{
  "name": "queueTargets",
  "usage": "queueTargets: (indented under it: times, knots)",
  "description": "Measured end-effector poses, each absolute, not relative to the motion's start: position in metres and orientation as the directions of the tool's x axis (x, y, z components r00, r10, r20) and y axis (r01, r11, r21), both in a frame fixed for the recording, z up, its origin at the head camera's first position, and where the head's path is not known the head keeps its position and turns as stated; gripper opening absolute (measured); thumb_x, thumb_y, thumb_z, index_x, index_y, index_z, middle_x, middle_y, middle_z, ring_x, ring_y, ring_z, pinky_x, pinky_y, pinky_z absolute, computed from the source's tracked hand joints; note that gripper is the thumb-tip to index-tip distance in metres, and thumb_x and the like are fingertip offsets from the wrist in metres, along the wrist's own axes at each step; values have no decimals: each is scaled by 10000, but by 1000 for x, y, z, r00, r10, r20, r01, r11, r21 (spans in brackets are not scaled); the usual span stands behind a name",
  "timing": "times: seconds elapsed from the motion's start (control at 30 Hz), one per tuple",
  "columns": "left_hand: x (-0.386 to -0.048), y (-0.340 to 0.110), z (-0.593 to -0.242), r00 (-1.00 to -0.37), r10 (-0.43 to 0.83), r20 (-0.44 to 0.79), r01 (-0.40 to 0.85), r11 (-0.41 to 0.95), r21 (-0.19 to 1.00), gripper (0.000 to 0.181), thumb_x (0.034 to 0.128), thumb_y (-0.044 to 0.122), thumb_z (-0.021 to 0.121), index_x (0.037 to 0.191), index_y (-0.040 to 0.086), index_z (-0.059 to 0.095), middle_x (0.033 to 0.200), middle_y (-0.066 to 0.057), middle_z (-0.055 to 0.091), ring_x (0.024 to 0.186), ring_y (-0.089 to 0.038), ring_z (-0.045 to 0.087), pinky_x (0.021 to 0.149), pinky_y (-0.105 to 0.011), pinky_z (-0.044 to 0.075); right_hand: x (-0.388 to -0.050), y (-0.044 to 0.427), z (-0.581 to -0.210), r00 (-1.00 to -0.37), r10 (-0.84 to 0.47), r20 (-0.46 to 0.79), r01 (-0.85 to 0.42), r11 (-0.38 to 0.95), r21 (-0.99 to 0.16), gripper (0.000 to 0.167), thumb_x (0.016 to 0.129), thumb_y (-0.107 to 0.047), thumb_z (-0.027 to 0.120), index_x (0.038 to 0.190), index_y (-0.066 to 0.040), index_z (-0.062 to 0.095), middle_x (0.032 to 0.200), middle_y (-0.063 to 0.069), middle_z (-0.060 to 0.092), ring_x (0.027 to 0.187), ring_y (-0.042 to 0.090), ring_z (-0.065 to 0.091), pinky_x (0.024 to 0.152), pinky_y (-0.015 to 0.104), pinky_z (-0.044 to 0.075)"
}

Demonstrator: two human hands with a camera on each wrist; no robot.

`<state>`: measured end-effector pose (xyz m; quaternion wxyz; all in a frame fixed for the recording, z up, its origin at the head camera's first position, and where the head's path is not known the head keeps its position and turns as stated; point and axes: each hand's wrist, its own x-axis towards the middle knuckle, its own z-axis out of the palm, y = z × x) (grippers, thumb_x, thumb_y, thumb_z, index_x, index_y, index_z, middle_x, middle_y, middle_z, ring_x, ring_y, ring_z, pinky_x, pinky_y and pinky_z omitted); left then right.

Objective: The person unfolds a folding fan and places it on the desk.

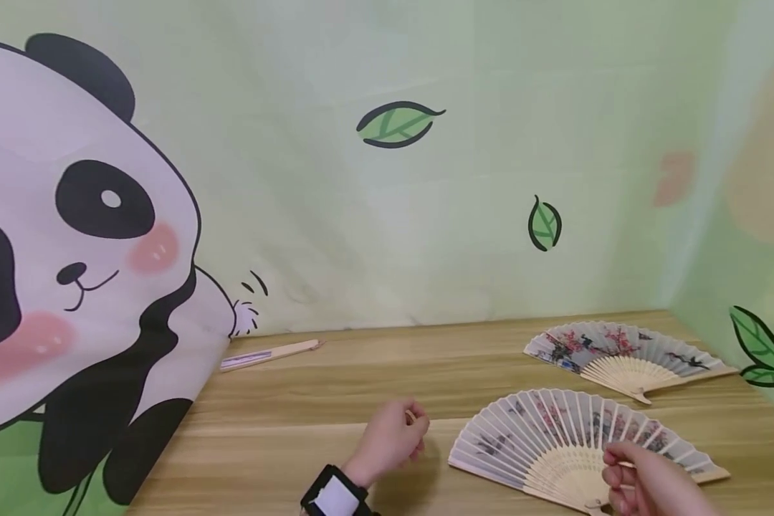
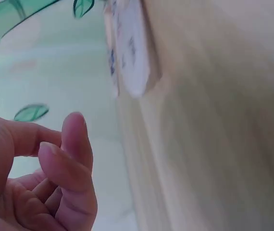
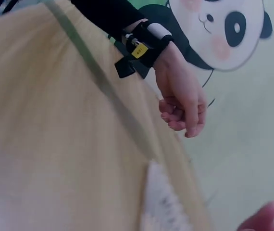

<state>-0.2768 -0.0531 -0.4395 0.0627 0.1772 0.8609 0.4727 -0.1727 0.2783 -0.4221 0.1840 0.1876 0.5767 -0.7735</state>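
An unfolded folding fan [image 1: 509, 437] with flower pictures and pale wooden ribs lies on the table in front. Over its lower right part is my right hand [image 1: 651, 476], fingers loosely bent and holding nothing; in the right wrist view only a fingertip [image 3: 262, 219] shows, apart from the fan [image 3: 163, 204]. To the fan's left, above the wood, hangs my left hand [image 1: 390, 437], also loosely curled with nothing in it. The left wrist view shows its fingers [image 2: 77, 183] and the fan's edge [image 2: 134, 57] beyond. A second unfolded fan [image 1: 632, 369] lies farther back.
A folded fan [image 1: 271, 355] lies at the back left of the wooden table [image 1: 264, 444]. Behind the table hangs a green cloth [image 1: 464, 244] printed with leaves, and a panda print [image 1: 103, 287] covers the left side.
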Motion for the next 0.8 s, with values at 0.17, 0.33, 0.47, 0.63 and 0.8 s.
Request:
queueTargets:
  times: [0.17, 0.33, 0.47, 0.63, 0.8]
  knots:
    - [-301, -81, -433, -962, 269, 48, 162, 419, 893, 124, 962, 120, 547, 969, 13, 608, 634, -49, 610, 489, -156, 591, 376, -217, 413, -200, 254, -393, -912, -126, -389, 402, -99, -910, 235, 1025, -262, 382, 890, -123, 514, 716, -16, 492, 585, 130, 481, 546, 251, 457]
    - [-334, -127, -432, -992, 118, 41, 81, 352, 933, 140, 966, 82, 516, 999, -31, 592, 673, -77, 607, 534, -180, 602, 433, -233, 440, -217, 209, -363, -936, -253, -243, 234, 66, -970, 229, 1012, -238, 423, 858, -87, 502, 703, -4, 485, 568, 127, 473, 520, 247, 438]
    - [-356, -163, -433, -999, -9, 51, 43, 417, 908, 133, 946, 49, 494, 981, -36, 590, 661, -85, 607, 528, -184, 609, 434, -247, 450, -231, 172, -350, -931, -326, -164, 110, 179, -978, 228, 993, -200, 454, 838, -39, 501, 672, 20, 502, 508, 139, 507, 486, 249, 423]
    - [-378, -200, -432, -993, -106, 55, -7, 511, 860, 142, 929, 46, 493, 955, -55, 589, 636, -97, 613, 495, -165, 604, 410, -254, 467, -252, 130, -338, -904, -420, -82, -51, 295, -954, 192, 986, -165, 469, 855, -32, 512, 686, 54, 533, 493, 175, 545, 464, 267, 398]
    - [-396, -220, -428, -985, -172, 13, -86, 549, 831, 185, 935, 67, 506, 964, -78, 617, 667, -122, 642, 510, -175, 624, 432, -270, 507, -290, 88, -334, -892, -452, 5, -209, 403, -891, 147, 986, -142, 483, 873, -63, 535, 724, 76, 554, 526, 190, 558, 467, 272, 393]
